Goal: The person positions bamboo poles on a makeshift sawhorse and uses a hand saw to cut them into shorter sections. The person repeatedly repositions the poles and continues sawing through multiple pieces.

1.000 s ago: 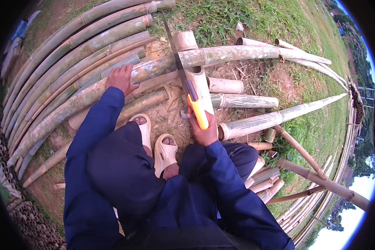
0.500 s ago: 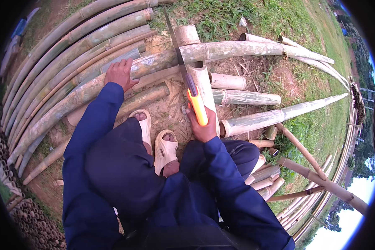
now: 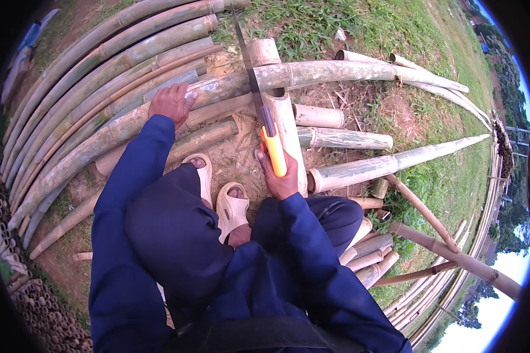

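Note:
A long pale-green bamboo pole [image 3: 341, 71] runs across in front of me, resting over a shorter upright-looking bamboo piece [image 3: 288, 126]. On its left stretch lies my left hand [image 3: 171, 104], fingers bent over the top and thumb along the near side. My right hand [image 3: 281, 176] is closed round the orange-yellow handle of a handsaw [image 3: 275, 150]. The saw's dark blade crosses the pole just left of a node, its tip pointing away from me. How deep the blade sits in the bamboo I cannot tell.
Several long bamboo poles [image 3: 118, 65] lie side by side at the left. Cut bamboo pieces [image 3: 318, 116] and another thick pole [image 3: 394, 165] lie right of the saw. My sandalled feet [image 3: 232, 209] are close below the pole. Stacked bamboo [image 3: 50, 315] fills the lower left.
My right hand and the saw handle have shifted slightly left, with the blade still across the pole. My left thumb has moved up against the pole's near side.

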### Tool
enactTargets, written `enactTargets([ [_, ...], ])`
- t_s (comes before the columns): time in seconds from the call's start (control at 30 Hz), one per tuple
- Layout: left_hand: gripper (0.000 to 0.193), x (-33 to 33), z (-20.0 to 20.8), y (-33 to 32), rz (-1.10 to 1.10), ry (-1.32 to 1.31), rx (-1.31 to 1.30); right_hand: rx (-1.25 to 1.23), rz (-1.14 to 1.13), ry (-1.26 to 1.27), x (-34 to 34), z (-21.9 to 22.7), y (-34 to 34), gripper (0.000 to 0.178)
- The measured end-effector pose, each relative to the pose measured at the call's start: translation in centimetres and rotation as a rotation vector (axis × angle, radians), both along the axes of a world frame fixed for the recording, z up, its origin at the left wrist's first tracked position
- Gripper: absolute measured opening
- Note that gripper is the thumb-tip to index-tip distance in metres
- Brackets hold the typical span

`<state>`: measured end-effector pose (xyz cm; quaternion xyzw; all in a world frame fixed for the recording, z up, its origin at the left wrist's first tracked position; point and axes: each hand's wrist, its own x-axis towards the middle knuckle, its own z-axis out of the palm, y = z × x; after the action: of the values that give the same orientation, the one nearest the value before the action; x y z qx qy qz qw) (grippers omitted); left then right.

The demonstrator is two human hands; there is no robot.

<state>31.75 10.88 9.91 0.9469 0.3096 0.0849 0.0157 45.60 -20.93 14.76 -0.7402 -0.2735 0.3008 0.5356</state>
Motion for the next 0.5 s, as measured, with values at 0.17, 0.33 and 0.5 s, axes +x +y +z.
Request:
enactTargets([
  [0.17,0.047,-0.2,0.1,-0.3,0.022,0.02,0.006,-0.146,-0.04,-0.007,-5.8,7.3,-13.0,0.028],
  [0.33,0.048,1.0,0.7,0.3,0.007,-0.025,0.032,-0.096,-0.019,-0.114,-4.5,6.7,-11.0,0.029],
  [0.5,0.051,0.6,-0.1,0.1,-0.015,-0.002,0.036,0.053,0.005,-0.107,0.8,1.5,1.4,0.025],
])
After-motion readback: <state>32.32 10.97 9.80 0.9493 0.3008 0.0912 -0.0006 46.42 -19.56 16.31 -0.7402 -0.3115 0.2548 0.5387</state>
